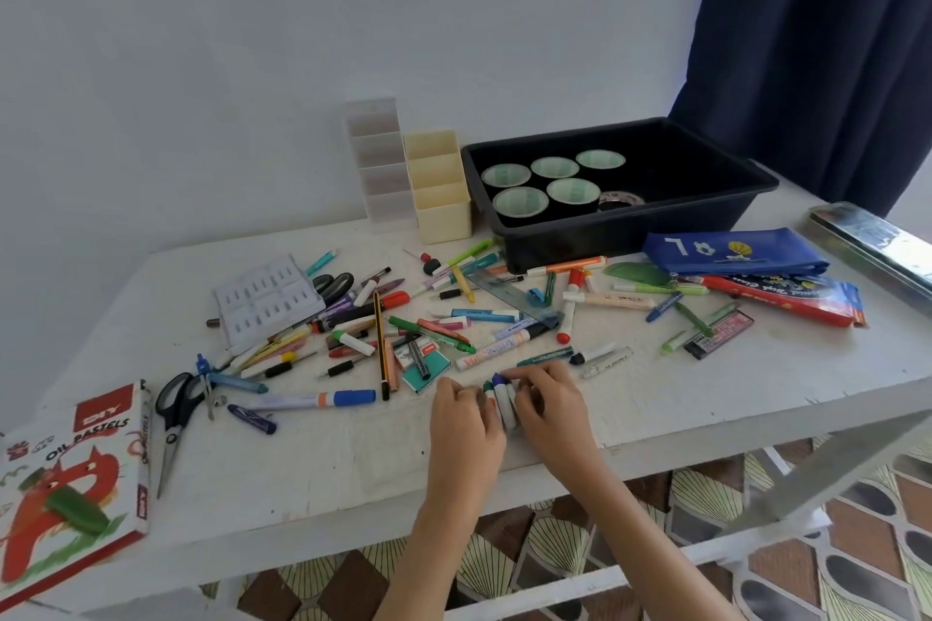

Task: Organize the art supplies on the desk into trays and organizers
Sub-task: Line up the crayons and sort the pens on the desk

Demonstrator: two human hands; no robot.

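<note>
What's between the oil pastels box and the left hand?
Head view: black scissors beside the box, then a dark blue crayon and a blue-capped marker; bare table up to the left hand.

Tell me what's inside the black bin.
The black bin holds five tape rolls and a smaller patterned roll; its near wall hides the floor before them.

One wide-angle camera, worn on my head, looks forward and down across the desk (323, 464) from close above its near edge, facing the wall (252, 40) behind.
</note>
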